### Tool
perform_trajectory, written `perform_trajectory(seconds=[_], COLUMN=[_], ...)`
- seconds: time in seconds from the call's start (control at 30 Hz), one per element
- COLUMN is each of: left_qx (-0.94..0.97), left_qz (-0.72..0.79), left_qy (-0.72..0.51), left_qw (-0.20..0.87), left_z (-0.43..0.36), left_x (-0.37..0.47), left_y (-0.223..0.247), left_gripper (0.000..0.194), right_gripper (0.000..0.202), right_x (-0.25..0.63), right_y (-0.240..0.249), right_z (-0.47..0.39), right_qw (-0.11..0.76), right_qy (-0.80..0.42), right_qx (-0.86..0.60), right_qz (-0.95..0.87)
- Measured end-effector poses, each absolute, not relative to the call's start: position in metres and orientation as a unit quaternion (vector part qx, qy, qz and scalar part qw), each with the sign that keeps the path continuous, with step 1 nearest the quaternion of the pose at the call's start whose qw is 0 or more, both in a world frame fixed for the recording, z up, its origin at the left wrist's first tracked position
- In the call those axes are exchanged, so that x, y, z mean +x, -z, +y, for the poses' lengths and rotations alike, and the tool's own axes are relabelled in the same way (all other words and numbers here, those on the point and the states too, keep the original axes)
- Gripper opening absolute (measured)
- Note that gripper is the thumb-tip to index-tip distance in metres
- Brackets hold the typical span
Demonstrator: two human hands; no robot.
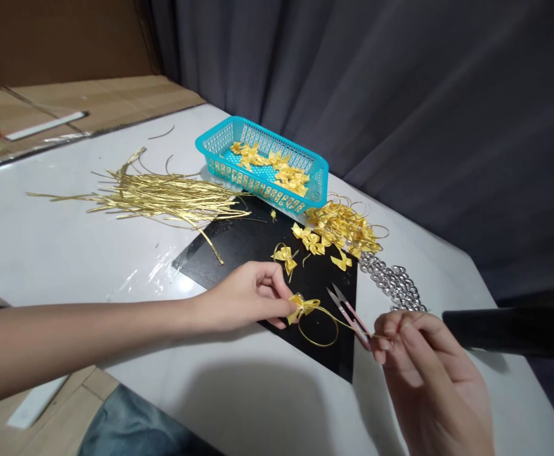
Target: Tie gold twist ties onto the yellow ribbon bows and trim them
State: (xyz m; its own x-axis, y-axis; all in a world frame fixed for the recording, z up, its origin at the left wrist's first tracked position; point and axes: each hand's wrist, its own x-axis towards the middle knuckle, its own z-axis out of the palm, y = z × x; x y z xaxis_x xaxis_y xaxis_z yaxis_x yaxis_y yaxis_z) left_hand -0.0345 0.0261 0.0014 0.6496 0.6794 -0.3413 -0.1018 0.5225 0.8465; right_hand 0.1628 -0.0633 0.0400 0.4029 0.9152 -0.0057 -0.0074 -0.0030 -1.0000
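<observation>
My left hand (252, 294) pinches a yellow ribbon bow (301, 306) above the black mat (327, 348). A gold cord (318, 344) runs from the bow and forms a loop below it. My right hand (431, 373) pinches the cord's far end, at the right of the mat. Pink-handled snips (350, 313) lie on the mat between my hands, blades apart. Another bow with a cord loop (285, 256) lies just beyond my left hand, with loose yellow bows (311, 239) behind it.
A turquoise basket (262, 183) holds yellow bows. Gold cords (163, 196) are piled at the left. Looped bows (346, 225) and silver rings (393, 282) lie at the right, near a black cylindrical object (509, 330). A dark curtain (400, 114) hangs behind the table.
</observation>
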Motion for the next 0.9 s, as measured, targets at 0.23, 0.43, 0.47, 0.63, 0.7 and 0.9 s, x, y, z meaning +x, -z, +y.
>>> perform_trajectory(seconds=[0.23, 0.43, 0.47, 0.63, 0.7, 0.9], left_qx=[0.48, 0.523, 0.53, 0.544, 0.54, 0.546], left_qz=[0.323, 0.327, 0.329, 0.338, 0.339, 0.345], left_qy=[-0.256, -0.24, -0.236, -0.224, -0.225, -0.229], left_qw=[0.775, 0.75, 0.745, 0.735, 0.737, 0.728], left_z=[0.0243, 0.0241, 0.0239, 0.0225, 0.0223, 0.0236], left_x=[-0.0355, -0.0361, -0.0363, -0.0371, -0.0369, -0.0363], left_y=[0.0031, 0.0054, 0.0056, 0.0051, 0.0052, 0.0059], left_gripper=[0.021, 0.019, 0.019, 0.02, 0.02, 0.02], right_gripper=[0.015, 0.016, 0.016, 0.015, 0.015, 0.013], right_x=[0.1645, 0.1677, 0.1677, 0.165, 0.1643, 0.1662], right_y=[-0.0397, -0.0365, -0.0364, -0.0393, -0.0409, -0.0418], right_z=[-0.0622, -0.0607, -0.0611, -0.0633, -0.0639, -0.0672], right_qw=[0.624, 0.641, 0.64, 0.645, 0.644, 0.637], right_qy=[-0.367, -0.339, -0.339, -0.337, -0.347, -0.372], right_qx=[-0.595, -0.608, -0.609, -0.593, -0.583, -0.566], right_qz=[-0.349, -0.323, -0.324, -0.346, -0.354, -0.368])
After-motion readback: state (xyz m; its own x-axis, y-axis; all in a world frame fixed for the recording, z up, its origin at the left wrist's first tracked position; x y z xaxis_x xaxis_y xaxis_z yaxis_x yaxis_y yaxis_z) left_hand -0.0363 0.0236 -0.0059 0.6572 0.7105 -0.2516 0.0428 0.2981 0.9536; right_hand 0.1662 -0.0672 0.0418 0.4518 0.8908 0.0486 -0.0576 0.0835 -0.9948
